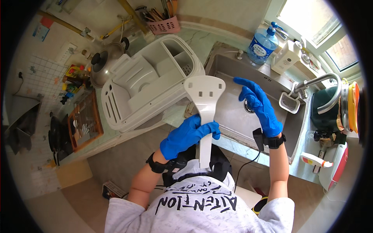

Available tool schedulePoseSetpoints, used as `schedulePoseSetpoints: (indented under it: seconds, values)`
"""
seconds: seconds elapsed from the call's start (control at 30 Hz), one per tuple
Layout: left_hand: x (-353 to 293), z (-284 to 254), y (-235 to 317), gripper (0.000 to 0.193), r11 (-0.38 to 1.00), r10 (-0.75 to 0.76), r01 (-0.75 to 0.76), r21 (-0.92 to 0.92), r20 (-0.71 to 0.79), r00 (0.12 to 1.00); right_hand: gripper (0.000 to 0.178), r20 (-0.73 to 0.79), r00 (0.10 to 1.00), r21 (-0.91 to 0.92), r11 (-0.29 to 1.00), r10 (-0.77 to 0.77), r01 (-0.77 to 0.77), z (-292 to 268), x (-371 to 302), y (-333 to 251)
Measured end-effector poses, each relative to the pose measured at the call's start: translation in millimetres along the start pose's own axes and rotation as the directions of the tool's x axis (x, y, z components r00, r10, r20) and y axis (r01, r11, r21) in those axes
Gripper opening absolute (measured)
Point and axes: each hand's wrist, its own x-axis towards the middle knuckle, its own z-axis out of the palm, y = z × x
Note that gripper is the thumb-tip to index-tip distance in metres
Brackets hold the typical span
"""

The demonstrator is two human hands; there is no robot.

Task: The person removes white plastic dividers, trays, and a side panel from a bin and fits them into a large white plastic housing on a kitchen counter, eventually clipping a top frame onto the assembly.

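My left hand (187, 135), in a blue rubber glove, is closed round the stem of a long white plastic piece (205, 97). The piece has a narrow straight stem and a flared head with several small square holes. It is held up in front of my chest, head away from me. My right hand (259, 105), gloved in the same blue, hovers over the metal sink (229, 99), fingers apart and holding nothing. To the left, a large white plastic dish rack (149, 83) with compartments and slots sits on the counter, partly over its front edge.
A blue soap bottle (261, 48) and a white bottle (285, 57) stand behind the sink. The curved faucet (326, 77) is at its right, near a small white strainer (289, 104). A lidded pot (107, 64) and a pink utensil basket (163, 26) are beyond the rack.
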Motion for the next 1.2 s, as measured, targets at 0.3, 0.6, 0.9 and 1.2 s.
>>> schedulePoseSetpoints:
  seconds: [0.3,0.6,0.9,1.2]
  values:
    - [20,7,-34,0.025,0.986,-0.109,0.105,0.129,0.024,0.994,0.023,0.129,0.900,0.394,0.812,0.416,-0.431,15,13,10]
    - [-25,-23,10,0.025,0.823,0.537,-0.402,0.401,-0.781,0.320,0.012,-0.481,0.845,0.021,0.960,-0.235,0.279,-17,95,-72]
    - [-74,-41,2,0.022,0.817,0.524,-0.395,0.419,-0.826,0.208,0.028,-0.104,0.892,-0.527,0.785,-0.440,0.325,72,231,-49]
    - [-119,-76,-9,0.022,0.853,0.464,-0.362,0.376,-0.865,0.193,0.032,0.163,0.983,-0.404,0.914,0.086,-0.013,101,251,-34]
